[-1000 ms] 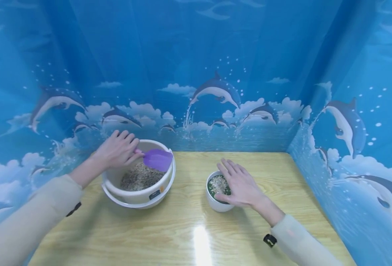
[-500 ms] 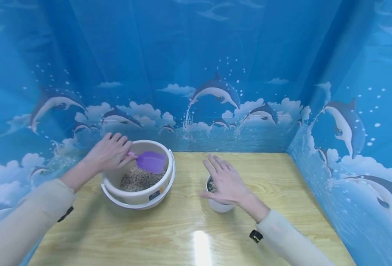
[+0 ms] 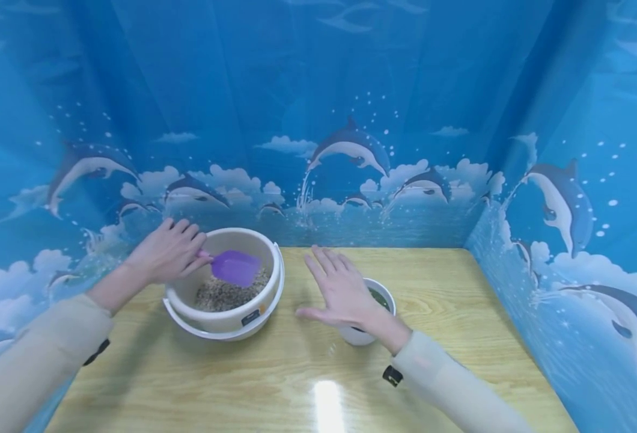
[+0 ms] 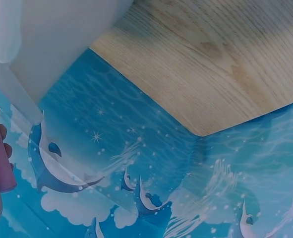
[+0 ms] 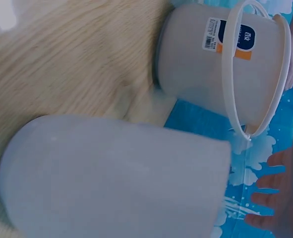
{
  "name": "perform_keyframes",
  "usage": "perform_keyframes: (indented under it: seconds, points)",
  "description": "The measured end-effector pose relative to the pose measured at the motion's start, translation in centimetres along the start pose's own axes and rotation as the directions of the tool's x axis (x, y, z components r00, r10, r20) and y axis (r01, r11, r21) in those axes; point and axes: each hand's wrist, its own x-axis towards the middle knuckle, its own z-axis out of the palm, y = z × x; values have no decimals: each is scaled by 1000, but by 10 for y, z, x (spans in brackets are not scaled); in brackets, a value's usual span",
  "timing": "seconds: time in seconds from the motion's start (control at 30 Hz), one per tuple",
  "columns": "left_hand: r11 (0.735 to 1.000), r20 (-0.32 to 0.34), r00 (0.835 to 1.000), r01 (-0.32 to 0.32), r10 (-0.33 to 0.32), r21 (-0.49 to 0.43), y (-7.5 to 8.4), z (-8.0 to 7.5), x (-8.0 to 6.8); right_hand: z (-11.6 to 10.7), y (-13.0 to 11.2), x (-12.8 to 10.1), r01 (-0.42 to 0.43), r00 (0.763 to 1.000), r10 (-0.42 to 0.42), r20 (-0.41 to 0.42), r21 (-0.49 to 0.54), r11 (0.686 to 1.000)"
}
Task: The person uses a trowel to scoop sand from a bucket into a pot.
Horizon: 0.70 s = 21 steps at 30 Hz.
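Observation:
My left hand grips the pink handle of a small purple shovel, its blade over the bucket's opening. That white bucket holds grey-brown gravel-like grains. In the head view my right hand, fingers straight and spread, palm down, overlaps the small white pot and reaches out past its left side, holding nothing. Dark green material shows inside the pot; the rest of its opening is hidden behind the hand. The right wrist view has the pot in front, with my fingers beyond its rim.
A wooden table carries both containers, with bare wood between them. The bucket's white handle hangs down around its front. Blue dolphin-print curtains close off the back and both sides.
My right hand has moved left across the pot, first covering its opening, then uncovering its right part. My left hand and the purple shovel have shifted left over the bucket.

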Motion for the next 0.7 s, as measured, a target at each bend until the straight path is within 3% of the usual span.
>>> perform_keyframes:
  seconds: [0.7]
  points:
    - [999,61,998,-22,20,23,-5,5,0,3,-23,46,8,999,-6,52,-42,999]
